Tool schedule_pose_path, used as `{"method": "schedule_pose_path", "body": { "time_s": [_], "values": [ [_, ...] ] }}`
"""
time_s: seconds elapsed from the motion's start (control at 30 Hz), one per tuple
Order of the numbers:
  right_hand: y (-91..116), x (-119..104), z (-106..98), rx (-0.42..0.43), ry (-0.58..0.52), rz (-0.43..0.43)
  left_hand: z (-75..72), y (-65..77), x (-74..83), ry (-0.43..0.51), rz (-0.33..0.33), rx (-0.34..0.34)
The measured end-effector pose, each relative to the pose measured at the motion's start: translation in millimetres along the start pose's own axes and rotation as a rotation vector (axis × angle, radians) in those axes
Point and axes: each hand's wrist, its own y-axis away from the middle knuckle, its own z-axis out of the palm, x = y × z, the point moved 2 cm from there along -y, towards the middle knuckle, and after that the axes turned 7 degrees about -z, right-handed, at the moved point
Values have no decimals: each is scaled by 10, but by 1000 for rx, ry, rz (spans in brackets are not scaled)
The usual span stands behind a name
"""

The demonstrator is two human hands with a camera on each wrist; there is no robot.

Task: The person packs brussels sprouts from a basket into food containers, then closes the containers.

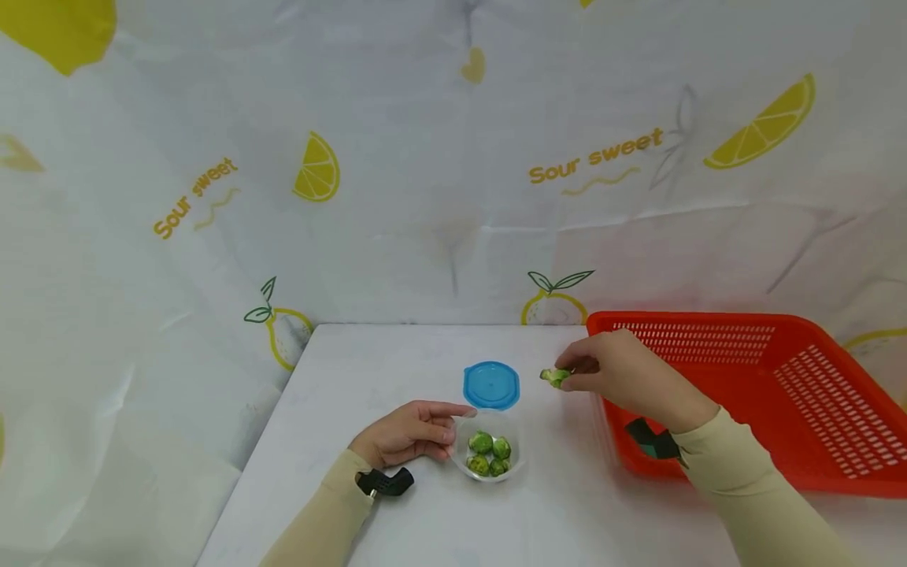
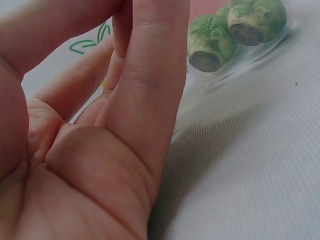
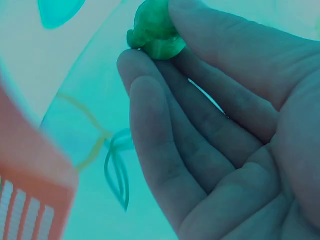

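Head view: your left hand (image 1: 414, 433) is set at the left side of the bowl (image 1: 496, 420), fingers curled on it and one fingertip laid at the rim. Likely reason: steadiness, as the bowl looks light and would probably slide if knocked. The four sprouts (image 1: 480, 442) inside sit grouped on the bottom, a load that may be too small to anchor it. Your left wrist view shows two stem ends beyond the fingers; some fingertips run out of that view, so their exact contact is not confirmed there.

Your right hand (image 1: 627, 374) pinches a fifth sprout (image 1: 555, 377) between thumb and fingertips, above the table (image 1: 283, 472), right of the lid (image 1: 491, 385) and apart from the bowl. Per the right wrist view, the lower fingers lie close together, loosely bent. A tip grip suits so small and rounded a thing and leaves much of its surface uncovered.

The lid lies flat just behind the bowl, off its mouth, so access from above is unobstructed; whether the edges touch cannot be told. The basket (image 1: 708, 318) stands on your right, partly beneath your right forearm, presumably placed for a short reach
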Motion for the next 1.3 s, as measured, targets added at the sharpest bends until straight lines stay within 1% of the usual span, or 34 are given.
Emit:
{"method": "schedule_pose_path", "body": {
  "time_s": [0.13,0.2,0.3,0.43,0.6,0.7,0.93,1.1,1.3],
  "values": [
    [-56,-118,210,20,-41,-5,3,-17,3,-2,-22,3],
    [-67,-160,319,30,-41,-18,11,-32,-2,-4,-32,2],
    [-76,-214,457,48,-23,-44,22,-69,-5,-14,-30,-6],
    [-82,-244,618,48,-14,-60,26,-111,-4,-20,-20,-16],
    [-83,-236,773,42,-23,-56,20,-113,-16,-10,-28,-30],
    [-85,-239,839,37,-41,-50,14,-91,-21,-6,-31,-25],
    [-120,-257,944,18,-74,16,-7,-38,-12,3,-20,-16],
    [-171,-270,956,18,-56,10,-28,-48,5,-5,-18,-5],
    [-212,-297,977,-8,-44,7,-40,-30,10,-8,-29,12]
  ]
}}
